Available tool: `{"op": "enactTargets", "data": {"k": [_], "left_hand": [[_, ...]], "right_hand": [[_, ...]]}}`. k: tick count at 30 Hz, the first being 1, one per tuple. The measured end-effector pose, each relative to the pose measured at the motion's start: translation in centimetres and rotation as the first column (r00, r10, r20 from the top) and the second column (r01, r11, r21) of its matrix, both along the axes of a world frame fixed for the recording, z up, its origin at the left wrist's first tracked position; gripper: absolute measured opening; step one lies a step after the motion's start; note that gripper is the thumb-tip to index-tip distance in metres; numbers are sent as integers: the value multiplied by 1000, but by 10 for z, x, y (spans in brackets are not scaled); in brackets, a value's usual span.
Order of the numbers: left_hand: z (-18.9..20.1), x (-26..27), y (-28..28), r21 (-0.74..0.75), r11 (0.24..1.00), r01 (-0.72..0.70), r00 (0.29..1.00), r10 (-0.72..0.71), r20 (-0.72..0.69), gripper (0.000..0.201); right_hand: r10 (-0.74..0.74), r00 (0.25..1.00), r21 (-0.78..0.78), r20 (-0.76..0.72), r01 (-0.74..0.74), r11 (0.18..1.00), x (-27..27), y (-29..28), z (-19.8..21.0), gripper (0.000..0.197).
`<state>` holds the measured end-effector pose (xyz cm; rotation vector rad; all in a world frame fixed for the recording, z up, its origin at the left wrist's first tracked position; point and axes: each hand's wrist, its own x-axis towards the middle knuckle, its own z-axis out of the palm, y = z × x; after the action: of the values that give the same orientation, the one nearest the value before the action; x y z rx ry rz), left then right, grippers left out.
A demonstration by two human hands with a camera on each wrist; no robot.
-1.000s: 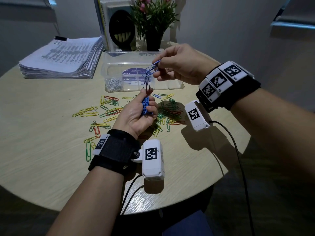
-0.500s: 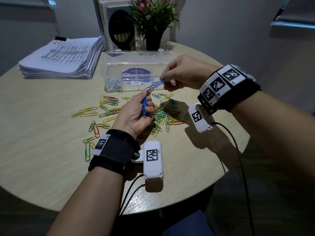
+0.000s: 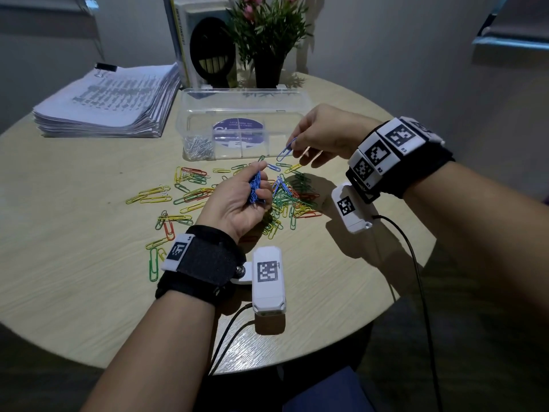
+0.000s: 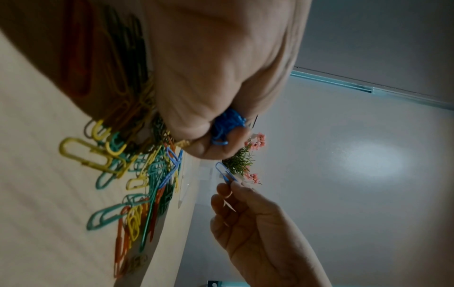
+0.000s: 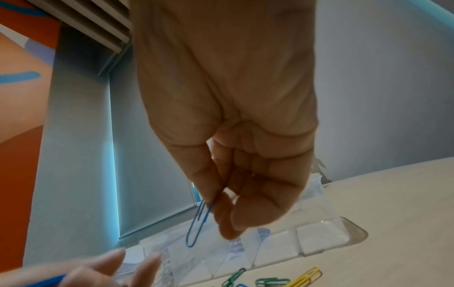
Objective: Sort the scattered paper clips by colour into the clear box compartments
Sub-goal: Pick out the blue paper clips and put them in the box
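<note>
My left hand [image 3: 248,193] hovers over the scattered clips and grips a bunch of blue paper clips [image 3: 256,188] [image 4: 227,126] in curled fingers. To its upper right, my right hand [image 3: 297,144] pinches a single blue paper clip [image 3: 286,150] [image 5: 197,223] [image 4: 224,172] by one end; the clip hangs free just in front of the clear box [image 3: 285,96]. Red, green, yellow and blue clips [image 3: 190,197] lie spread on the round wooden table [image 3: 74,278]. The box's left compartment holds silver clips [image 3: 199,147].
A thick stack of printed papers [image 3: 110,105] lies at the back left. Behind the box stand a boxed item [image 3: 208,46] and a potted plant [image 3: 267,34]. Cables run from both wrist cameras over the table's near edge.
The right hand dropped from above the box toward the left hand, then drew back up and right with one blue clip pulled free. The left hand has stayed in place.
</note>
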<state>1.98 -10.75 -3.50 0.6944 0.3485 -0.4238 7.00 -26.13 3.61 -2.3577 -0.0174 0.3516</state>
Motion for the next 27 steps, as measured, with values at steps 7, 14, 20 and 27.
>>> {"op": "enactTargets", "data": {"k": [7, 14, 20, 27], "left_hand": [[1, 2, 0, -109, 990, -87, 995, 81, -60, 27], [4, 4, 1, -111, 982, -151, 986, 143, -80, 37], [-1, 7, 3, -79, 979, -190, 980, 184, -72, 28], [-3, 10, 6, -83, 981, -173, 984, 168, -64, 28]], "right_hand": [[82, 995, 266, 53, -94, 959, -5, 13, 5, 16], [379, 923, -152, 58, -367, 918, -13, 30, 1, 25], [141, 984, -227, 105, -115, 967, 1, 20, -13, 16], [169, 986, -562, 14, -132, 817, -3, 24, -36, 38]]}}
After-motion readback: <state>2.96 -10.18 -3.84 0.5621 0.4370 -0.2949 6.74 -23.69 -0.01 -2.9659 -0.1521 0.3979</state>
